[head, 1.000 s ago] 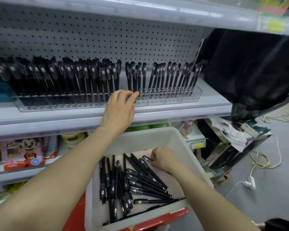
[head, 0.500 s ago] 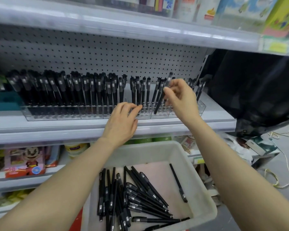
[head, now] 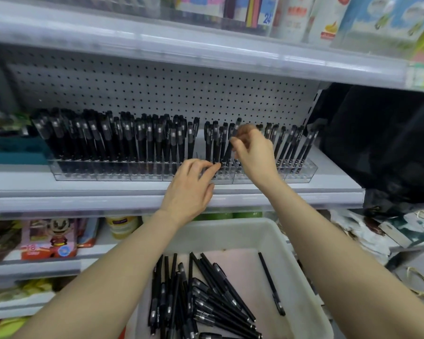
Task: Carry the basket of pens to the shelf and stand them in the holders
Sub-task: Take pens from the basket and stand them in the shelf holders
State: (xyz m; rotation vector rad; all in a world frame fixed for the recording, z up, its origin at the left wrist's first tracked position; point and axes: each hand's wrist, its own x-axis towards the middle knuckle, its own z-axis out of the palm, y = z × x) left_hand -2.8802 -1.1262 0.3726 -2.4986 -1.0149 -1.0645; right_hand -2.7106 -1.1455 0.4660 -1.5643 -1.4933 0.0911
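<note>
A white basket (head: 301, 272) sits below the shelf with several black pens (head: 206, 302) lying loose in it and one pen (head: 271, 282) apart at the right. Clear plastic holders (head: 304, 171) run along the grey shelf (head: 83, 192), filled with rows of upright black pens (head: 108, 140). My right hand (head: 253, 150) pinches a black pen (head: 231, 140) that stands tilted with its tip down in the middle holder. My left hand (head: 190, 189) rests with straight fingers on the front of the holders, just left of that pen.
A pegboard back panel (head: 157, 94) stands behind the holders. An upper shelf (head: 206, 52) carries boxed goods. Lower shelves at the left hold toy packs (head: 49, 238) and a jar (head: 121, 226). A black bag (head: 377, 148) hangs at the right, with cables and clutter (head: 402, 236) on the floor.
My right hand left the basket with a pen, rose to the holders, and has now shifted left and lowered the pen among the upright ones. My left hand stayed on the holders.
</note>
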